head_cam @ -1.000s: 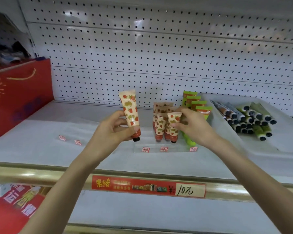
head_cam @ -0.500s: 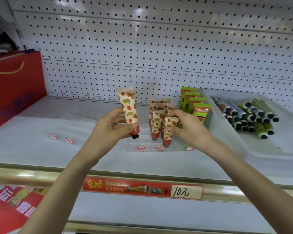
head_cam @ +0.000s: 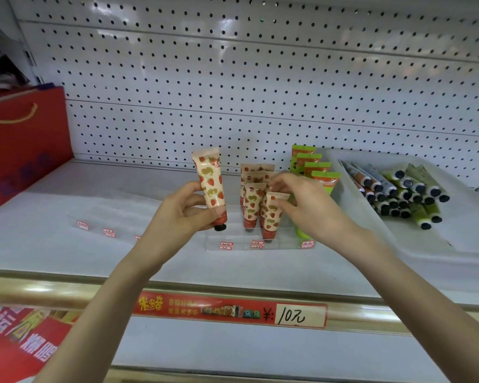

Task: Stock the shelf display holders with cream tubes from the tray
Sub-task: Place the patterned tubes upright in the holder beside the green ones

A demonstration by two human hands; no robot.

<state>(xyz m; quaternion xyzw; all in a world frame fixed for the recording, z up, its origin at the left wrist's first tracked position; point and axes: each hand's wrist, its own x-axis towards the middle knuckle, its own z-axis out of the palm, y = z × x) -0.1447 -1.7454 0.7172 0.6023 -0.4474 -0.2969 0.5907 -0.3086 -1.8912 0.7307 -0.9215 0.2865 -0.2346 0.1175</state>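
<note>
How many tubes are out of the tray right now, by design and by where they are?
Standing in the clear holder, strawberry tubes: 4, counting the front strawberry tube that the right hand pinches
In the left hand, held strawberry tube: 1
Standing in the holder, green tubes: 4
Total: 9

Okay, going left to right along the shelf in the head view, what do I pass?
Red gift bag → empty clear holder → strawberry tube in the left hand → standing strawberry tubes → green tubes → white tray of loose tubes.
</note>
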